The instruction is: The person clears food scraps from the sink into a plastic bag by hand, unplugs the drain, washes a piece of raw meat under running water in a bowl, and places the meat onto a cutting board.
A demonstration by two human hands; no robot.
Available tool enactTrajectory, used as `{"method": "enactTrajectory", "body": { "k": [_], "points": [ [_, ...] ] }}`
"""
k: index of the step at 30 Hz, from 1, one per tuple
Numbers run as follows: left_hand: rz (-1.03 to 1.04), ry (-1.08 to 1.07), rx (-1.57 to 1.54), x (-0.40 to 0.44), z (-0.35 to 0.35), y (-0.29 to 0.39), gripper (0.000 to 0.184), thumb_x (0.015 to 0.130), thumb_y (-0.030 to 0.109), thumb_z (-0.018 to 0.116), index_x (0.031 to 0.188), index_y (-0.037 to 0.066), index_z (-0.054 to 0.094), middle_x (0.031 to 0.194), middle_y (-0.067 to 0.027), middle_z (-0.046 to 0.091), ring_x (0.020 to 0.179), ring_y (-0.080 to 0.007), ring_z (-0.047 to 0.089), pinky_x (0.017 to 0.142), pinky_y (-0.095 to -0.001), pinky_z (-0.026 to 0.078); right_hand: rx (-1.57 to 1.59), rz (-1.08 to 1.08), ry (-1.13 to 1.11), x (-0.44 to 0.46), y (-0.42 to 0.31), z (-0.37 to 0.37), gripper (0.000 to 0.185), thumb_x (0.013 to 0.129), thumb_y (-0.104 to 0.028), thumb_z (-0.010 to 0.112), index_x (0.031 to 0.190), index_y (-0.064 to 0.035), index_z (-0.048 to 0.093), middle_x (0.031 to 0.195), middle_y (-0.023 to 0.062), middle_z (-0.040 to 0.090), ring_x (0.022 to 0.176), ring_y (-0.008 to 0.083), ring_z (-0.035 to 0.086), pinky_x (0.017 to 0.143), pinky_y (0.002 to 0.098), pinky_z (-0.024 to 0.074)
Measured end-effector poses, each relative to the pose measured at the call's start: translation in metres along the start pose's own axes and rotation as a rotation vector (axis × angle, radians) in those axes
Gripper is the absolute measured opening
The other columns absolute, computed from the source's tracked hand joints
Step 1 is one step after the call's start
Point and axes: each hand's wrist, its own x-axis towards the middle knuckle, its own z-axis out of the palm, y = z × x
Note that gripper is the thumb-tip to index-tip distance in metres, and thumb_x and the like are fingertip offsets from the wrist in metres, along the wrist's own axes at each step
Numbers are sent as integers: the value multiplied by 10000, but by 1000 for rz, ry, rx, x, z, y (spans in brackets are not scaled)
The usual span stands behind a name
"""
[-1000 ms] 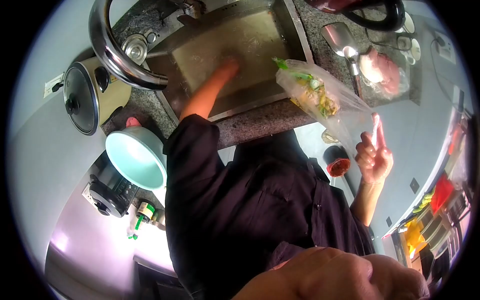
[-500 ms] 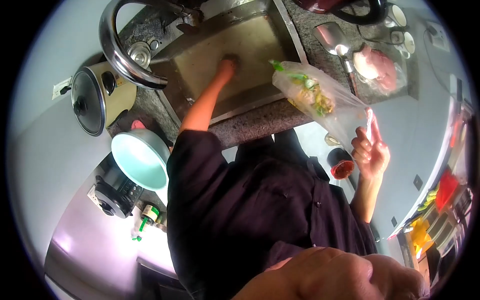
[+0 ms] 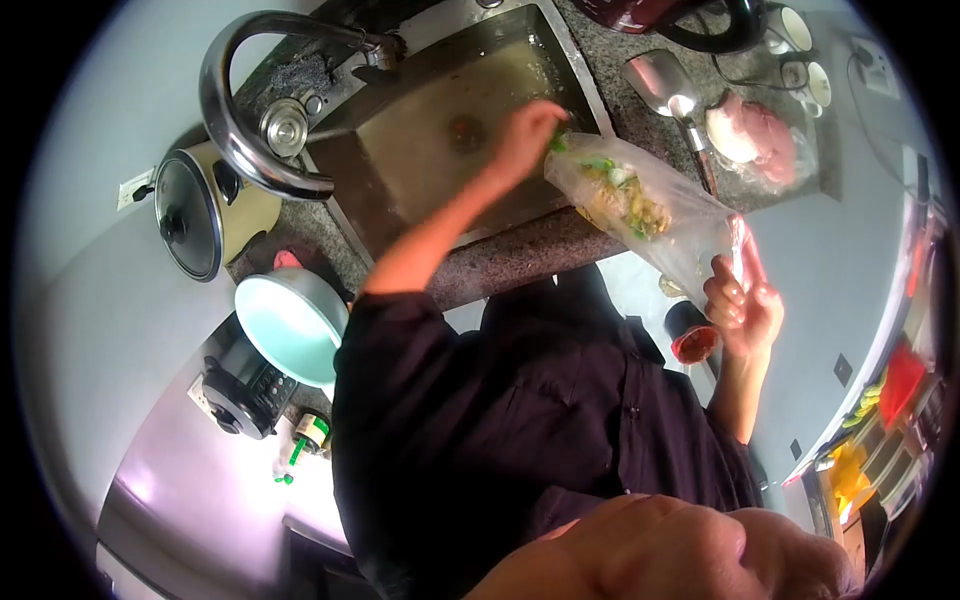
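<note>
My left hand (image 3: 530, 135) is over the right part of the sink (image 3: 400, 215), beside one end of a clear plastic bag (image 3: 675, 215). Its fingers are closed, with something small and dark at the tips that I cannot make out. A bit of green leaf (image 3: 558, 143) shows at that end of the bag, just below my fingers. Yellowish and green food scraps (image 3: 630, 200) lie inside the bag. My right hand (image 3: 740, 300) grips the bag's other end, fingers curled round the plastic. Cloudy water (image 3: 415, 150) stands in the sink, with a reddish-dark drain (image 3: 465, 132) showing through.
A curved faucet (image 3: 215, 110) arches over the sink's left side. Left of it stand a lidded cooker (image 3: 190, 215) and a pale green basin (image 3: 295, 325). On the right counter lie a metal spatula (image 3: 665, 85), raw meat (image 3: 755, 140) on plastic, white cups (image 3: 815, 88) and a dark red kettle (image 3: 660, 15).
My left hand has come up out of the sink water and moved right, to the bag's end. My right hand still holds the bag in about the same place.
</note>
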Motion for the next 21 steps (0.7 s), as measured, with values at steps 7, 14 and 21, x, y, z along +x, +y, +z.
{"method": "enactTrajectory", "body": {
  "k": [7,14,21],
  "points": [
    [244,251,773,165,-22,-119,327,815,277,568,1048,52,614,1056,-157,609,1025,-329,545,847,-429,439,21,1,73,-3,1,-14,803,726,-142,613,1411,-171,195,730,53,404,504,92,353,389,161,289],
    [239,-195,1240,127,-11,-196,255,836,163,501,1028,30,605,1134,-147,549,1054,-345,502,882,-428,417,55,-28,91,1,-1,-18,765,723,-136,655,1368,-137,244,752,81,441,483,106,364,354,166,275],
    [78,177,1063,19,-64,-221,216,795,96,495,964,9,597,1007,-184,567,969,-341,522,832,-431,429,50,-9,82,4,-3,-17,769,716,-147,662,1364,-129,247,758,80,444,468,94,360,352,167,281]
  ]
}}
